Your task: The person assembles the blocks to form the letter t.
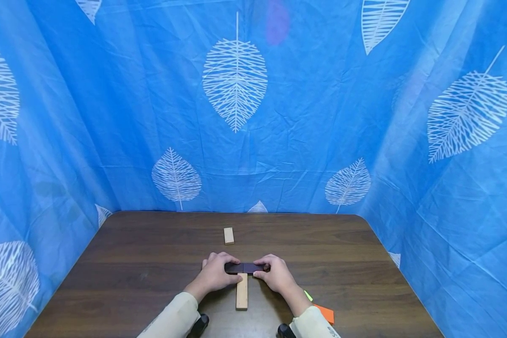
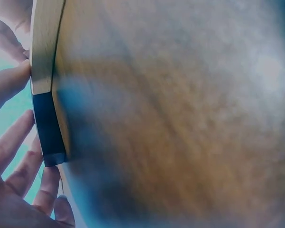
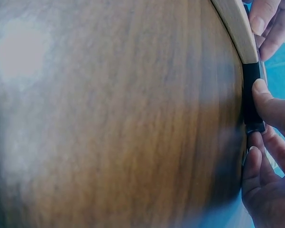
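Note:
Two dark blocks lie end to end across the table, forming a bar. My left hand [image 1: 215, 273] pinches the left dark block [image 1: 233, 268] between thumb and fingers, its thumb tip touching the top of a long pale wooden block [image 1: 241, 295]. That pale block runs toward me from the bar's middle, so the three make a T. With thumb and fingertips, my right hand [image 1: 280, 276] grips the right dark block [image 1: 253, 268]. Both wrist views show the dark pieces low, flush against the pale block's end.
Farther back lies a short pale wooden block [image 1: 228, 235]. An orange piece [image 1: 325, 314] and a yellow-green piece [image 1: 308, 295] are partly hidden beside my right forearm. Blue leaf-patterned cloth [image 1: 279, 155] hangs behind and beside the brown table [image 1: 160, 249].

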The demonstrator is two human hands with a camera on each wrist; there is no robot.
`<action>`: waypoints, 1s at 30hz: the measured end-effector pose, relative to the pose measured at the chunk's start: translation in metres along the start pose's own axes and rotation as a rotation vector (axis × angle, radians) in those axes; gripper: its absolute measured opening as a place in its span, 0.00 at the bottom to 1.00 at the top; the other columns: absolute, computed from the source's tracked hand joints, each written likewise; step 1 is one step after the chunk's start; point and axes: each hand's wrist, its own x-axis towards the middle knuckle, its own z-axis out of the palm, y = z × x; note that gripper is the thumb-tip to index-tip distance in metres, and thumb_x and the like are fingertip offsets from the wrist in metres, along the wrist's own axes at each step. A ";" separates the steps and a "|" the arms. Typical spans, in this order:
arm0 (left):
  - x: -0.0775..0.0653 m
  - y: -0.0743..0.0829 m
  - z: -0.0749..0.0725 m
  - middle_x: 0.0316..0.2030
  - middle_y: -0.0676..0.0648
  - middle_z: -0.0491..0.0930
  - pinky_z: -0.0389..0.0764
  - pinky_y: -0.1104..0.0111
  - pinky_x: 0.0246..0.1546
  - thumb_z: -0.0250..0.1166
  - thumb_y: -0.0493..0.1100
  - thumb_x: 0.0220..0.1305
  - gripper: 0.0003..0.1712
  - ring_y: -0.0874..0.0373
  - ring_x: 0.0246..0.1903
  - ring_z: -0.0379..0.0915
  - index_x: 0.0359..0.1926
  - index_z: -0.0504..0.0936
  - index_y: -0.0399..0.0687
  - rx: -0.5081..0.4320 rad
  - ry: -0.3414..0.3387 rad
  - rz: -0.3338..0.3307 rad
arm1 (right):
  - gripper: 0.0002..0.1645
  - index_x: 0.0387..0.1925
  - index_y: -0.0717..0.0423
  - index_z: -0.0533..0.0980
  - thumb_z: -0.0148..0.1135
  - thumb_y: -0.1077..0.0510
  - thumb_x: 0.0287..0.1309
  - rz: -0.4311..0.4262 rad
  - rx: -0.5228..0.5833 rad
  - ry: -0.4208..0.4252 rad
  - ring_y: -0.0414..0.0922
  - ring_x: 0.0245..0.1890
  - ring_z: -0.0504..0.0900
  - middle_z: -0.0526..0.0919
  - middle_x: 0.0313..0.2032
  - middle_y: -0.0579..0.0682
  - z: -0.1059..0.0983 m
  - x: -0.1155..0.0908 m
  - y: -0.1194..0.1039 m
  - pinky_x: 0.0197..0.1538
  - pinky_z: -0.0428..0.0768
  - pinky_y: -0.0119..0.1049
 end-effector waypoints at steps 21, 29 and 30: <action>0.011 -0.012 -0.012 0.53 0.48 0.80 0.63 0.39 0.57 0.78 0.52 0.55 0.26 0.43 0.57 0.68 0.53 0.84 0.51 -0.176 0.051 -0.066 | 0.14 0.41 0.56 0.88 0.79 0.60 0.50 0.041 0.033 -0.012 0.39 0.33 0.74 0.81 0.35 0.44 -0.003 0.001 -0.003 0.38 0.74 0.34; 0.028 -0.024 -0.018 0.54 0.44 0.80 0.70 0.44 0.56 0.76 0.48 0.58 0.31 0.43 0.56 0.71 0.61 0.79 0.46 -0.277 0.123 -0.140 | 0.14 0.41 0.55 0.88 0.79 0.60 0.50 0.060 0.039 -0.022 0.39 0.33 0.73 0.80 0.33 0.43 -0.004 0.003 -0.002 0.38 0.73 0.35; 0.030 -0.026 -0.019 0.54 0.44 0.79 0.71 0.45 0.56 0.76 0.48 0.58 0.32 0.42 0.56 0.72 0.62 0.78 0.45 -0.288 0.129 -0.143 | 0.14 0.41 0.55 0.88 0.79 0.60 0.50 0.063 0.040 -0.025 0.39 0.33 0.73 0.80 0.33 0.43 -0.004 0.003 -0.001 0.38 0.73 0.35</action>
